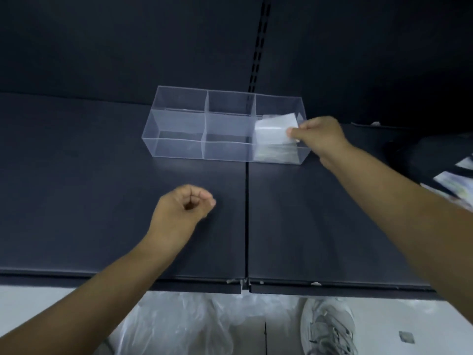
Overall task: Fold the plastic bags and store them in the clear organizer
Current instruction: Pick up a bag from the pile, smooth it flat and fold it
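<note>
On my feed the clear organizer (179,147) sits toward the back of a dark shelf (97,175), a single row of three compartments straddling the seam (247,213) where two shelf panels meet. My right grip (320,135) is reached out over the right panel, with thumb and fingertips pinched on the right edge of a folded plastic bag (273,129). The bag is in the mouth of the right-end compartment, its upper part level with the rim and its lower part behind the front wall. More pale plastic shows through that wall low in the same compartment; I cannot tell whether it is the same bag or another one. The compartment's right wall stands just beside my fingertips. My left grip (185,203) is curled in with the thumb against the fingers, holding nothing, above the left panel and well short of the organizer. A slotted upright (259,47) runs up the back panel behind the organizer. At the far right, close beside my right forearm, lies a blurred dark item with a printed label (432,160). Below the shelf's front edge, crumpled clear bags (184,326) lie on the floor (38,303) next to a grey shoe (327,326).
</note>
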